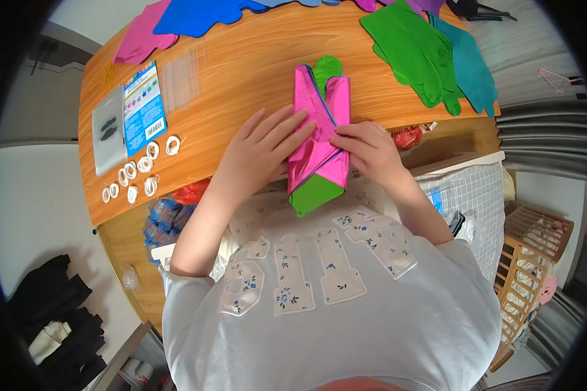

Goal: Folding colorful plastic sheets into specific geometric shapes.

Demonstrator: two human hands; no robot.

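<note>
A folded bundle of shiny pink foil (338, 104), which looks like a flat foil balloon, lies lengthwise in front of me at the table's near edge. Green foil (317, 194) shows at its near end, and a rounded green tip sticks out at the far end. Dark blue edges run slantwise across the pink. My left hand (262, 151) rests on the bundle's left side, its fingers stretched out and lying flat. At the right side, my right hand (372, 151) has bent fingers closed on the foil's edge; the fingertips are partly hidden.
Green foil pieces (414, 55) and a teal one (466, 68) lie far right; blue foil (205, 16) and pink foil (143, 36) lie far left. Several white string coils (145, 164), a blue printed card (145, 107), a clear bag (111, 130) and clear strips (181, 81) occupy the left.
</note>
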